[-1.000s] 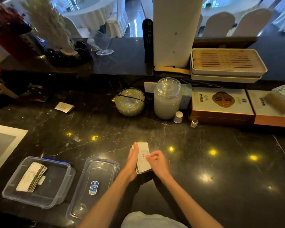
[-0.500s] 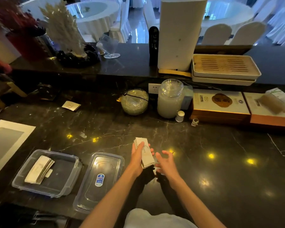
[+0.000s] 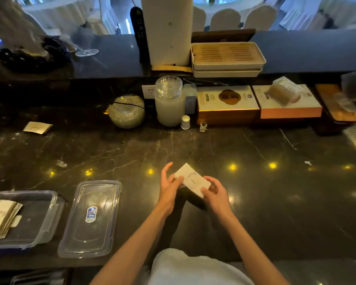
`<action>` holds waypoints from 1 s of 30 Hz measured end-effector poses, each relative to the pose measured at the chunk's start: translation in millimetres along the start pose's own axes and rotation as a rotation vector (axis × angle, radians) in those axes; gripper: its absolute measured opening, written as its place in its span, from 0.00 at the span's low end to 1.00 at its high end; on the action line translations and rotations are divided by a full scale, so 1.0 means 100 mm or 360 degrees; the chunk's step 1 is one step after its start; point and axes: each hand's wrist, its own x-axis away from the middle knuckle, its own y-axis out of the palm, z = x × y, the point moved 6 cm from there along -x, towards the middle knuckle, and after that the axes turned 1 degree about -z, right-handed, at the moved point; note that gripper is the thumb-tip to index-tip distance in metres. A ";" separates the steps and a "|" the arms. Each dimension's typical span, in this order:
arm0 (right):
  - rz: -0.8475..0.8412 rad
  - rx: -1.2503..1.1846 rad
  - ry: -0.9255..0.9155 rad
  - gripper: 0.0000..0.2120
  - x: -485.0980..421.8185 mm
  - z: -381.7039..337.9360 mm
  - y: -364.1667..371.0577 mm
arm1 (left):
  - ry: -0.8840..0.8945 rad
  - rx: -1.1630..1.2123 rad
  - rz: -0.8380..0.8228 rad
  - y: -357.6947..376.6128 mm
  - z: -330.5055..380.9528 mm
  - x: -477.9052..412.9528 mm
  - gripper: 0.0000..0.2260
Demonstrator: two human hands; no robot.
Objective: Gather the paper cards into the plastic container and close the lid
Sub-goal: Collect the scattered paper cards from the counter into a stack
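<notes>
Paper cards, white stack [image 3: 192, 179]: held flat and angled above the counter's near middle, gripped at both ends. Paper cards, second stack [image 3: 1, 219]: lying fanned inside the container. Plastic container [image 3: 47, 221]: clear, rectangular, open, near the counter's front-left corner. Lid [image 3: 92, 219]: clear, labelled, lying flat just right of the container.

Card stack [image 3: 192, 180]: tilted, pinched between both hands above the dark counter [image 3: 255, 192].
Left hand [image 3: 170, 187]: fingers on the stack's left end.
Right hand [image 3: 215, 192]: fingertips at its lower right corner.
Plastic container [image 3: 47, 219]: far left of the fingers, cards inside.
Lid [image 3: 93, 219]: flat beside it.
</notes>
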 end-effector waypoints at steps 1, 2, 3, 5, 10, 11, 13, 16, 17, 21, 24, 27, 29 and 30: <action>0.0025 0.0113 -0.0080 0.17 -0.01 0.01 -0.10 | 0.0028 -0.0087 -0.0014 0.01 -0.04 0.03 0.26; 0.0036 0.0215 -0.0142 0.17 -0.02 0.04 -0.17 | 0.0066 -0.0211 -0.0048 0.03 -0.08 0.06 0.26; 0.0041 0.0322 -0.0191 0.17 -0.03 0.08 -0.21 | 0.0106 -0.0344 -0.0094 0.05 -0.12 0.09 0.26; 0.0084 0.0581 -0.0340 0.18 -0.05 0.18 -0.25 | 0.0180 -0.0623 -0.0190 0.07 -0.20 0.15 0.26; 0.0112 0.0856 -0.0561 0.17 0.02 0.60 -0.01 | 0.0419 -0.1398 -0.0228 -0.08 -0.41 0.38 0.31; 0.0100 0.0856 -0.0545 0.17 0.05 0.71 0.06 | 0.0429 -0.1489 -0.0236 -0.14 -0.47 0.42 0.30; 0.0080 0.0867 -0.0548 0.18 0.12 0.89 0.19 | 0.0404 -0.1585 -0.0255 -0.24 -0.60 0.48 0.28; 0.0127 0.0883 -0.0532 0.19 0.20 1.03 0.33 | 0.0407 -0.1584 -0.0267 -0.38 -0.73 0.55 0.26; 0.0162 0.0884 -0.0514 0.19 0.20 1.04 0.35 | 0.0424 -0.1568 -0.0261 -0.40 -0.73 0.55 0.25; 0.0219 0.0932 -0.0518 0.16 0.16 0.87 0.49 | 0.0454 -0.1504 -0.0159 -0.49 -0.55 0.39 0.23; 0.0175 0.0966 -0.0575 0.17 0.06 0.56 0.84 | 0.0427 -0.1476 -0.0101 -0.79 -0.21 0.23 0.25; 0.0085 0.0847 -0.0570 0.18 -0.05 0.19 1.49 | 0.0423 -0.1358 -0.0077 -1.37 0.28 0.11 0.22; -0.0039 0.0672 -0.0506 0.20 -0.05 -0.06 2.01 | 0.0439 -0.1265 -0.0080 -1.85 0.66 0.07 0.20; -0.0091 0.0601 -0.0485 0.20 -0.02 -0.16 2.27 | 0.0444 -0.1238 -0.0089 -2.10 0.83 0.07 0.18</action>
